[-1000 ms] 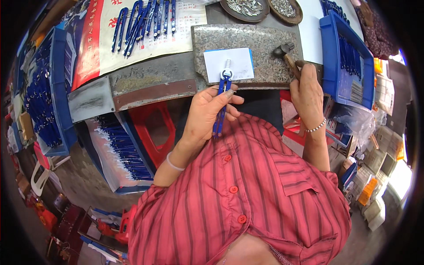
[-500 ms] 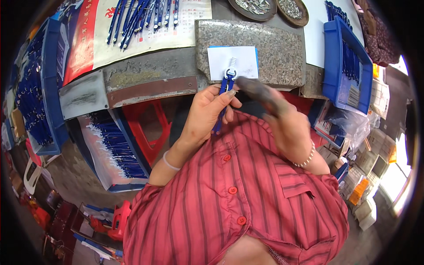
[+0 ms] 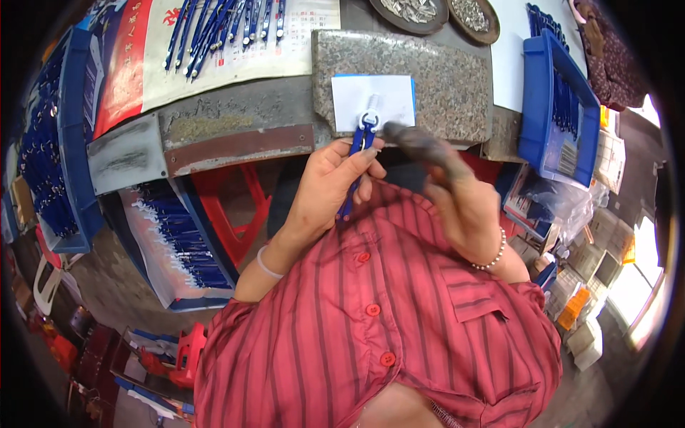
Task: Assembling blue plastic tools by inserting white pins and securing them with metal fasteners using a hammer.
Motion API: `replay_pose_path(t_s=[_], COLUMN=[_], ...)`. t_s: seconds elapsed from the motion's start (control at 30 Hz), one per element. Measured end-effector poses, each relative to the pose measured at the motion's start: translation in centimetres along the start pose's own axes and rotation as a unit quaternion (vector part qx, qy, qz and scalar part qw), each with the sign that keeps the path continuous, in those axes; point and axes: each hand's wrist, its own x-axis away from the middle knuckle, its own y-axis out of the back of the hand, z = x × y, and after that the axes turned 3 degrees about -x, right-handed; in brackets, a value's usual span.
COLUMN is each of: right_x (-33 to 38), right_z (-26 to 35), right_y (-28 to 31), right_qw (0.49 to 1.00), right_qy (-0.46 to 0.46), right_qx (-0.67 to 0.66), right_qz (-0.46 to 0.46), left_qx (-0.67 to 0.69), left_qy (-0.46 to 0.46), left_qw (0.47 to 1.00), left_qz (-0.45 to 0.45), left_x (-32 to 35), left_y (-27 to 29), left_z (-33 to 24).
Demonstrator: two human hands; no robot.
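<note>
My left hand [image 3: 342, 171] is closed around the legs of a blue pair of compasses [image 3: 364, 139] at the bench edge. Its pale ring-shaped head and ridged knob rest over a white pad [image 3: 349, 93] on a speckled stone slab [image 3: 449, 93]. Dark and thick, a bar-shaped tool [image 3: 428, 151] is gripped in my right hand [image 3: 467, 207]; motion blurs it, so its exact kind is unclear. The tool's tip is just right of the compasses' head, and I cannot tell whether they touch.
Several blue compasses [image 3: 228, 28] lie on a printed sheet at the far left. Blue crates [image 3: 82, 143] of similar pieces stand at the left, with another crate [image 3: 528, 135] at right. Two round dishes of small metal parts [image 3: 410, 11] sit beyond the slab. Red stools [image 3: 239, 207] are below the bench.
The bench and things on it have shifted slightly left in view. The dark tool in my right hand stays close to the compasses' head, and my left hand keeps its hold.
</note>
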Motion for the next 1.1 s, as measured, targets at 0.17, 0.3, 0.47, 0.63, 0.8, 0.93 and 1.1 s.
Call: replay_pose_path(t_s=[0.17,0.3,0.47,0.63,0.8,0.93,1.1], right_x=[-1.1,-0.6,0.0,-2.1,1.0,-1.6,-2.5], right_z=[-0.6,-1.3,-0.3,-1.4,0.0,-0.7,-0.9], right_y=[-0.3,-0.3,0.7,-0.4,0.5,-1.0,-0.6], right_qw=[0.994,0.999,0.999,0.996,0.988,0.996,0.999], right_qy=[0.043,0.004,0.038,0.033,-0.045,-0.013,-0.004], right_qx=[0.091,0.013,0.027,0.074,-0.150,0.059,-0.006], right_qz=[0.038,0.036,0.017,0.049,0.002,0.060,0.038], left_qx=[0.003,0.000,-0.002,0.000,0.001,-0.004,0.015], left_qy=[-0.003,0.040,-0.008,0.024,0.007,0.012,0.005], left_qw=[1.000,0.999,1.000,1.000,1.000,1.000,1.000], left_qz=[0.004,-0.011,0.010,-0.007,0.011,0.003,0.006], left_x=[0.0,0.6,0.1,-0.5,0.3,0.4,-0.3], left_y=[-0.1,-0.1,0.0,0.3,0.2,0.2,-0.1], left_z=[0.0,-0.1,0.2,-0.1,-0.2,0.2,-0.2])
